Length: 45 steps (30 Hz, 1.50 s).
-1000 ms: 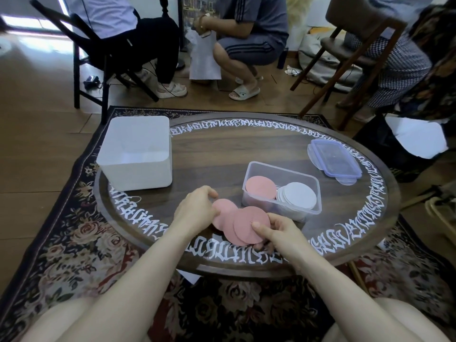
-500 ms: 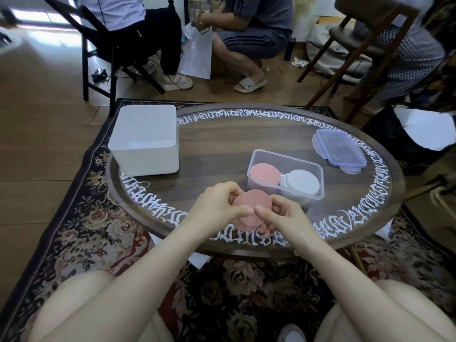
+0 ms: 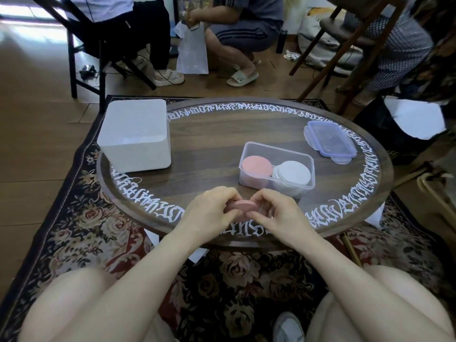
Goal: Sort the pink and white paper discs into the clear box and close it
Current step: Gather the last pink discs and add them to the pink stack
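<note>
We grip the pink stack in both hands at 6 o'clock of the clear box; uneven squeeze may fan discs onto the desk

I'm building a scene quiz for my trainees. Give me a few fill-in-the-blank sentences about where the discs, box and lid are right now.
1. Both hands, left hand and right hand, hold a small stack of ____ discs.
2. Inside the clear box, the white discs lie to the ____ of the pink ones.
3. The blue-rimmed lid rests on the ____, apart from the box.

Missing words: pink; right; table
</note>
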### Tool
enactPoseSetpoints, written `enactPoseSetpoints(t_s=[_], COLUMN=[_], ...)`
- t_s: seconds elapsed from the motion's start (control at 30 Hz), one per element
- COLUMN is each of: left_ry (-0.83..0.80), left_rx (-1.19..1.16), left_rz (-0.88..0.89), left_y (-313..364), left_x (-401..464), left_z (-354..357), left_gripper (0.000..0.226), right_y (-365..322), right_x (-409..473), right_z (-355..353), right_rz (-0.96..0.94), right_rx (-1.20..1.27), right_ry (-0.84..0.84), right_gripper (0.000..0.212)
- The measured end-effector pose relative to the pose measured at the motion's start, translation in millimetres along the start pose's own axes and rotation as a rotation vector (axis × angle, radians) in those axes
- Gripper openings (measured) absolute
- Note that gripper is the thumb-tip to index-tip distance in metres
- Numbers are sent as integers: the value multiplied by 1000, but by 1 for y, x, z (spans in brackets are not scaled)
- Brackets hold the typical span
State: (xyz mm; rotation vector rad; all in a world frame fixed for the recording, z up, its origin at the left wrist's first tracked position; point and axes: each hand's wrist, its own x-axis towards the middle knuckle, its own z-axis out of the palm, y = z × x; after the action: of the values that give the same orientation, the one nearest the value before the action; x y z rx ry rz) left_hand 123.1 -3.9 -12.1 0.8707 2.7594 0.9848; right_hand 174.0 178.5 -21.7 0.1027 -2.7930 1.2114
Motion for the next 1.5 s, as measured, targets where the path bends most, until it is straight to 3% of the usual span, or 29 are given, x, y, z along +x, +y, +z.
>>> enactPoseSetpoints(t_s=[0.43,0.57,0.7,0.8,0.87,1.03,1.13,1.3,1.4,1.5], left_ry=[9,77,114,175,120,15,19,-1,4,7], left_rx=[-25,-332,-576,-470,-545,-932,-984,-998,-979,-978], left_rz=[-21,-172,-154,-171,-282,-559,-545,-533,-545,-527], left_y=[-2,5,17,18,17,26,28,27,26,27], left_x=[6,14,29,44,55,66,68,62,59,56], left_z=[9,6,-1,-5,-5,-2,-2,1,3,5], left_gripper=[9,11,11,39,55,53,39,38,54,56], right_y=[5,3,-10,-14,-10,7,6,8,10,13], right_x=[0,4,13,30,45,70,79,85,87,85], right_z=[2,-6,-22,-45,-57,-51,-42,-31,-31,-30], right_rz=[102,185,243,232,262,427,415,355,338,327], right_rx=[114,391,633,515,405,148,62,-275,-371,-447], right_ry=[-62,-16,201,445,517,412,324,246,198,153], right_gripper=[18,19,20,20,23,29,24,22,28,32])
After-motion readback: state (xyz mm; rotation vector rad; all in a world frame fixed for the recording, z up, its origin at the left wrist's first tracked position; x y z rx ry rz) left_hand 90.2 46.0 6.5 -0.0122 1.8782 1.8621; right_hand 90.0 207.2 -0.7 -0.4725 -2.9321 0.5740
